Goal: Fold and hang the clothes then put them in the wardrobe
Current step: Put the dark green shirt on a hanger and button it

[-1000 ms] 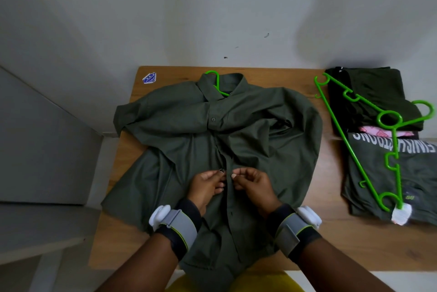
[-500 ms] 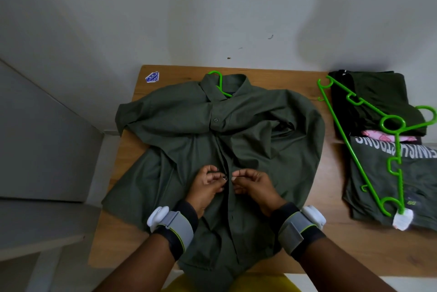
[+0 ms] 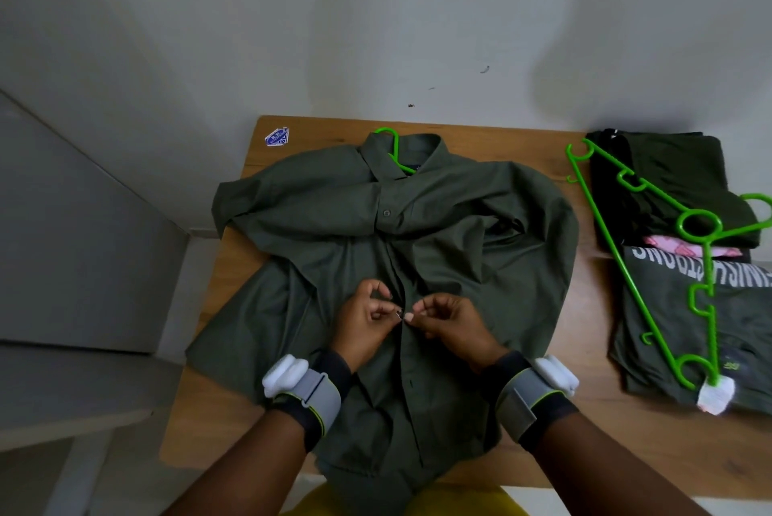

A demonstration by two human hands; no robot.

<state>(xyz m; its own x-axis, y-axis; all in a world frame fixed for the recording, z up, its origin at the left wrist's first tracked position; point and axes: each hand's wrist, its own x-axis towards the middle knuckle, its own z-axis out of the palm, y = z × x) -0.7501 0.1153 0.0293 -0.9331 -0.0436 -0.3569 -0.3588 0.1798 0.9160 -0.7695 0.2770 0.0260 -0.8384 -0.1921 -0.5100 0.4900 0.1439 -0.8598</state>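
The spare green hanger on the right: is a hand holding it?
No, the spare hanger lies on folded clothes; left hand and right hand pinch the shirt.

- Of the bright green plastic hanger (image 3: 394,152), only the hook shows at the collar; the rest lies under the olive-green collared button shirt (image 3: 459,265).
- Whether the left hand (image 3: 367,323) and right hand (image 3: 451,323) pinch a button or bare placket is too small to tell.
- The second green plastic hanger (image 3: 625,269) has its hook cut by the right edge.
- The print on the blue-and-white sticker (image 3: 277,136) is unreadable.
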